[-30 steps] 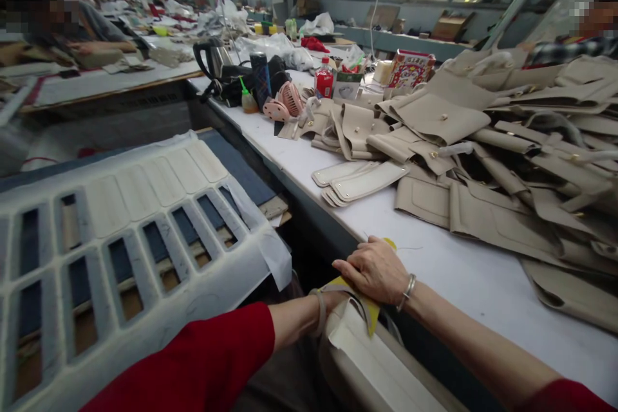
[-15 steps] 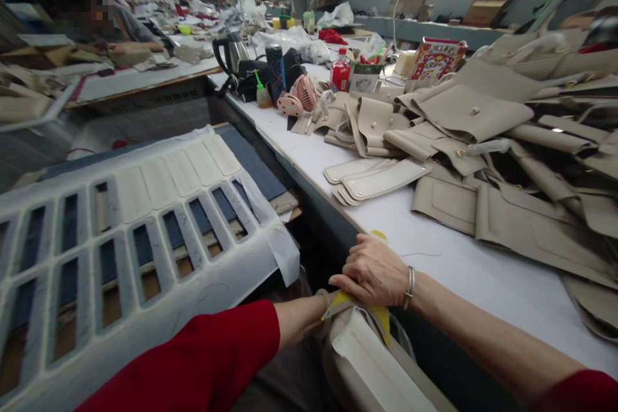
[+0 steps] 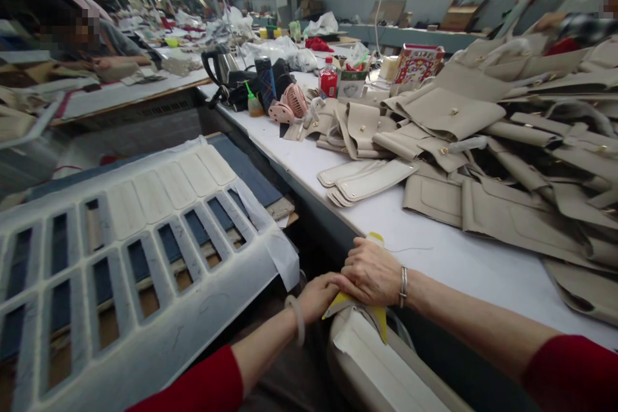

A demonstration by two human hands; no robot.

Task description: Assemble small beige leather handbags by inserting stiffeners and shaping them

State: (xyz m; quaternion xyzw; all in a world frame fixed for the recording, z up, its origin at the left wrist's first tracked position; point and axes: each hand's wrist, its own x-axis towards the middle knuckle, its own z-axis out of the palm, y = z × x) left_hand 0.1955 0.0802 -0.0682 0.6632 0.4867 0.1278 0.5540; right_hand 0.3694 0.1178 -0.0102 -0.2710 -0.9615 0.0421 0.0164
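My right hand (image 3: 371, 272), with a silver bangle at its wrist, is closed over a flat yellow piece (image 3: 378, 318) at the top of a beige leather bag part (image 3: 374, 367). A white panel shows along that part, which stands tilted at the table's front edge. My left hand (image 3: 316, 296), a pale bangle at its wrist, meets my right hand at the left corner of the yellow piece. Its fingers look closed, but their tips and whatever they grip are hidden. A thin thread (image 3: 410, 249) trails over the table from near my right hand.
On the white table (image 3: 434, 283) lies a heap of beige bags (image 3: 449, 109) beside stacked pale strips (image 3: 369, 180). A translucent sheet with slots (image 3: 159, 232) spans the left. Behind are a red bottle (image 3: 328, 80), a pink fan (image 3: 294, 102) and a kettle (image 3: 224, 67). Another person (image 3: 113, 42) sits far left.
My left hand has come out from behind the bag part and now shows beside my right hand. My right hand keeps its grip. The view has shifted slightly.
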